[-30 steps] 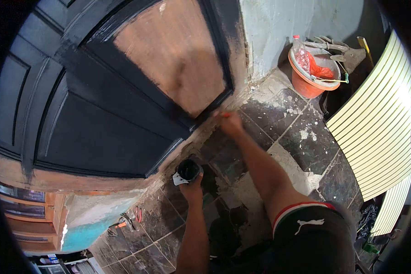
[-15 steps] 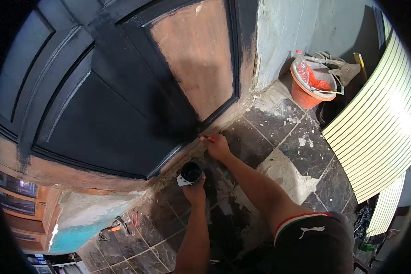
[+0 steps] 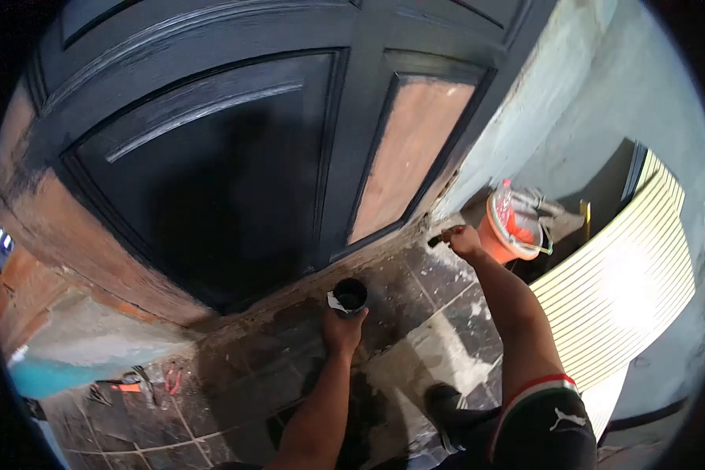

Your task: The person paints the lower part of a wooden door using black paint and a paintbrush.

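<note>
My left hand [image 3: 341, 329] grips a small black paint can [image 3: 349, 296], held low in front of a wooden door [image 3: 235, 172] that is mostly painted black. One brown panel [image 3: 409, 153] at the door's right remains bare wood. My right hand [image 3: 462, 239] holds a paintbrush [image 3: 437, 238] with its dark bristles at the door's bottom right corner, close to the floor.
An orange bucket [image 3: 500, 239] with a plastic bottle and red bag stands by the grey wall at the right. A white corrugated sheet [image 3: 627, 290] leans at far right. Pliers and small tools [image 3: 133, 385] lie on the dark, paint-spattered tile floor at lower left.
My view has swung left and up along the door. My right hand has moved right along the door's bottom edge to the right corner. The left hand keeps hold of the can.
</note>
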